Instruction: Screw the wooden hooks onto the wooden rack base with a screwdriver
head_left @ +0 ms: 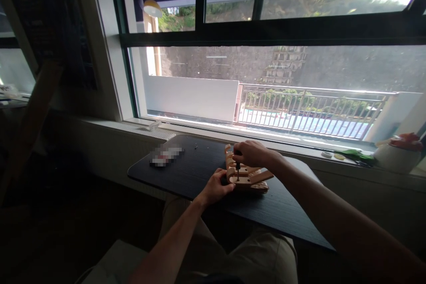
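Observation:
A small wooden assembly [246, 176] of light slats lies on a dark tabletop [199, 166] in front of me. My right hand [250, 152] is closed around the handle of a small screwdriver [238, 165] that stands upright with its tip on the wood. My left hand [216, 186] grips the near left edge of the wooden assembly, fingers curled against it. A tiny dark screw [196, 146] lies loose on the tabletop farther back.
A blurred flat object [165, 156] lies at the table's left rear. Behind the table runs a windowsill [299, 144] under a large window; a white pot [394, 153] and green items [357, 155] sit at its right. My knees are under the table.

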A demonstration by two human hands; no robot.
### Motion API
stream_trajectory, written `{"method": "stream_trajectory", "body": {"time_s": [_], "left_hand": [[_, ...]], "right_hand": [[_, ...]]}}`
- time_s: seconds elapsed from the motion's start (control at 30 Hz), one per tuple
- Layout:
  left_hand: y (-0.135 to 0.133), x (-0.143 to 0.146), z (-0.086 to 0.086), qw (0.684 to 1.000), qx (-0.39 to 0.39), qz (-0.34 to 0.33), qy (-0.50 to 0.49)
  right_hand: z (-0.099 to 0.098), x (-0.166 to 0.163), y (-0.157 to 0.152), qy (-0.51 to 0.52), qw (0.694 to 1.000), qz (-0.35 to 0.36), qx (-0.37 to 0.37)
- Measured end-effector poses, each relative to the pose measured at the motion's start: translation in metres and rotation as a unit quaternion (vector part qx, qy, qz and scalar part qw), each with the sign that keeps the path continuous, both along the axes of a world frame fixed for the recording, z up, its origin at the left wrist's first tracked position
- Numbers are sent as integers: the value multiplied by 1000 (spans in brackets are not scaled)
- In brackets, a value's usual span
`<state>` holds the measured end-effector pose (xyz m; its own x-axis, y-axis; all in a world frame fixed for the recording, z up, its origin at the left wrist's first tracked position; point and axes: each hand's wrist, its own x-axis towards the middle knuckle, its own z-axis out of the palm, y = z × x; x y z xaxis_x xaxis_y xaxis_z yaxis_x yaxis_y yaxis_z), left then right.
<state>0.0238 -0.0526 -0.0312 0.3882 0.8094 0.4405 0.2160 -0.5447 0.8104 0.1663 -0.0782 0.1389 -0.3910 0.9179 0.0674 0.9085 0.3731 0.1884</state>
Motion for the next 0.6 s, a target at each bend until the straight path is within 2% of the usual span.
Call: {"method": "stream_trajectory", "body": {"time_s": [0.13,0.23,0.4,0.6], "left_hand": [[-2,0,2,1000,-1,3,4],[-4,0,4,1000,7,11,3],[-4,0,5,1000,9,4,-2],[-1,0,2,1000,-4,1,-1]], "right_hand": [[-10,-3,0,-1,999,-33,18],[-6,-3,-1,-12,999,-42,14],[1,2,0,-18,999,-9,-26],[-17,12,1,-13,999,-41,-5]]}}
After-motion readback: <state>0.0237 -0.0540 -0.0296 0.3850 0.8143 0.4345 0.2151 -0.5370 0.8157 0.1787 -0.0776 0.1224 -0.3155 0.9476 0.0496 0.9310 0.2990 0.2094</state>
